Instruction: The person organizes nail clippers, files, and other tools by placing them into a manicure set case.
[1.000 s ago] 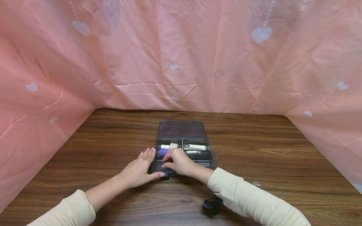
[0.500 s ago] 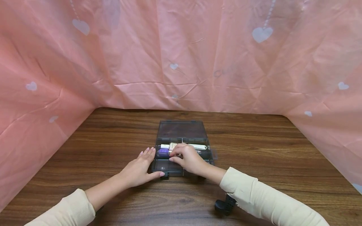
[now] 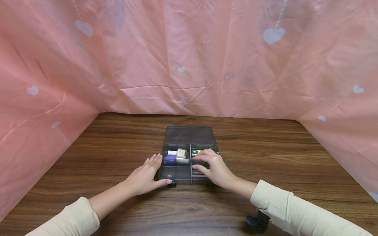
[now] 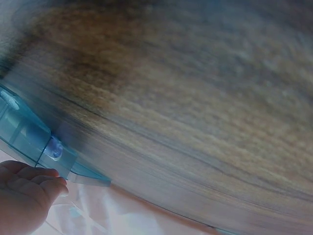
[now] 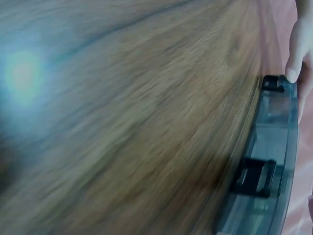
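A smoky clear divided box (image 3: 176, 172) lies on the table with its lid (image 3: 190, 135) laid back. My left hand (image 3: 145, 175) rests against its left side, fingers straight and thumb by the front latch (image 3: 172, 183). In the back left part lie a cream nail polish bottle (image 3: 181, 153) and a purple bottle (image 3: 170, 159). My right hand (image 3: 217, 167) is over the right compartments, fingers bent and thumb apart, with nothing visible between them. It partly covers a nail clipper (image 3: 195, 152) behind it. The left wrist view shows my left fingers (image 4: 41, 176) at the box's side.
A black object (image 3: 257, 221) sits by the right sleeve, perhaps strapped to that wrist. A tiny shiny piece (image 3: 169, 176) lies in the front left compartment. Wood-grain table (image 3: 124, 137) surrounds the box, and a pink curtain (image 3: 195, 59) hangs behind.
My right hand has moved right, from the front left compartment across the divider to the right compartments. The bottles on the left are uncovered. My left hand has stayed in place.
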`<act>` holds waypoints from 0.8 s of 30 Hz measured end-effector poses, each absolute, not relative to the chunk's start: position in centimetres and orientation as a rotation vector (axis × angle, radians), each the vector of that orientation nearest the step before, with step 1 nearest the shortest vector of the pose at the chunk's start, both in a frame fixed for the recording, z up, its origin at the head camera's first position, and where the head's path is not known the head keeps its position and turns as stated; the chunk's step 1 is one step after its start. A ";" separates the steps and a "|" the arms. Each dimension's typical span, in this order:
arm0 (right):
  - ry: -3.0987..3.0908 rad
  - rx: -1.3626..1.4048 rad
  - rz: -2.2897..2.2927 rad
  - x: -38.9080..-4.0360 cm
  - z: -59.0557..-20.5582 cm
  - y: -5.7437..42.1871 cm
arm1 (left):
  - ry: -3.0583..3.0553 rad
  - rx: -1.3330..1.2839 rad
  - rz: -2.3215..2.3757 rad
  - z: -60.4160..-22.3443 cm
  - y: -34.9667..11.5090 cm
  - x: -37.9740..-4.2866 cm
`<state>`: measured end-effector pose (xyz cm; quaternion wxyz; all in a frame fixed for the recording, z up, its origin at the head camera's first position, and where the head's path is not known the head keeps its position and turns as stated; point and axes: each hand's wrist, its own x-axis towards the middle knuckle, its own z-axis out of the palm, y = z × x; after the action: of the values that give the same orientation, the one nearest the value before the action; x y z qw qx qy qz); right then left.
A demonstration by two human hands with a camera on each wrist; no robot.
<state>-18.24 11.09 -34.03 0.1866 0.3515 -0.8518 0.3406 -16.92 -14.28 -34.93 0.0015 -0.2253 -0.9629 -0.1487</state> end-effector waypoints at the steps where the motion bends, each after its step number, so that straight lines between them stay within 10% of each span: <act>1: -2.388 0.984 0.958 -18.2 -34.1 11.5 | -3.020 -0.708 -0.468 -34.9 -14.3 -16.9; 24: -2.172 0.847 0.859 -16.8 -36.3 19.4 | -3.017 -0.707 -0.454 -35.0 -14.3 -17.0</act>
<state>-16.84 19.44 -36.32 0.3229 0.3228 -0.8274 0.3271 -16.96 -14.33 -35.04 0.0050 -0.2258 -0.9633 -0.1449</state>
